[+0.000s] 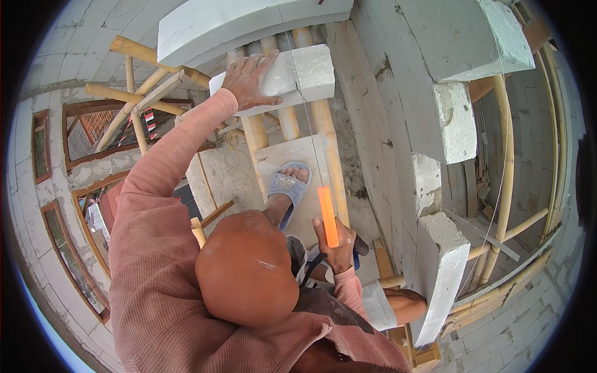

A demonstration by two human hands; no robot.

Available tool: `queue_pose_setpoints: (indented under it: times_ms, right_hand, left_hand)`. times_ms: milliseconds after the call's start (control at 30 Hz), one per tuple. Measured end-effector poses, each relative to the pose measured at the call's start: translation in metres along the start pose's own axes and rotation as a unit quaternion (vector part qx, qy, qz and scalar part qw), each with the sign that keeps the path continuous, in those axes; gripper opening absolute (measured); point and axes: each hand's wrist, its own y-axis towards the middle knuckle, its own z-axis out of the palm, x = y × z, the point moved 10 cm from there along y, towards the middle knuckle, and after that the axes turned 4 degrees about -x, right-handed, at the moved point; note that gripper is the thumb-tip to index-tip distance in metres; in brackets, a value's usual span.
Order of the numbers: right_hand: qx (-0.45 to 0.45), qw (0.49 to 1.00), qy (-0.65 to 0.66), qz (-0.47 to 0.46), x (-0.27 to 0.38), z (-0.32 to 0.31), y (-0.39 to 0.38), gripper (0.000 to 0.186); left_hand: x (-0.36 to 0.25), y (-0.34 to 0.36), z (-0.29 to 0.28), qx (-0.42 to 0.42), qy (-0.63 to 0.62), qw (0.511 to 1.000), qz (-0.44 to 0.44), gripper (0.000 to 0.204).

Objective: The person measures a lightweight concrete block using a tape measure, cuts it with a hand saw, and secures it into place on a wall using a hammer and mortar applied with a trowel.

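raw grey block walls everywhere | bamboo poles running below the left hand | white block, chunky, kinda rough-faced, under that palm, fingers spread | slim, straight, super bright orange tool, right hand curled round it

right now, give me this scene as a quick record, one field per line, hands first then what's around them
left hand: fingers spread on a white block
right hand: closed around an orange bar-shaped tool
seen below the block: bamboo poles
footing: blue-grey sandal, apparently on a pale board
right side: grey wall
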Motion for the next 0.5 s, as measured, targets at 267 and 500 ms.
queue_pose_setpoints:
  times_ms: [267, 500]
  right_hand:
    - [-0.03, 0.999, -0.008, -0.033, -0.006, -0.035, -0.033, 0.034]
    - [0.034, 0.996, -0.082, -0.012, 0.005, -0.054, -0.058, 0.029]
  left_hand:
    - [0.027, 0.002, 0.034, -0.002, -0.2, 0.971, -0.134, 0.095]
    - [-0.003, -0.011, -0.005, -0.115, -0.085, 0.959, -0.243, 0.065]
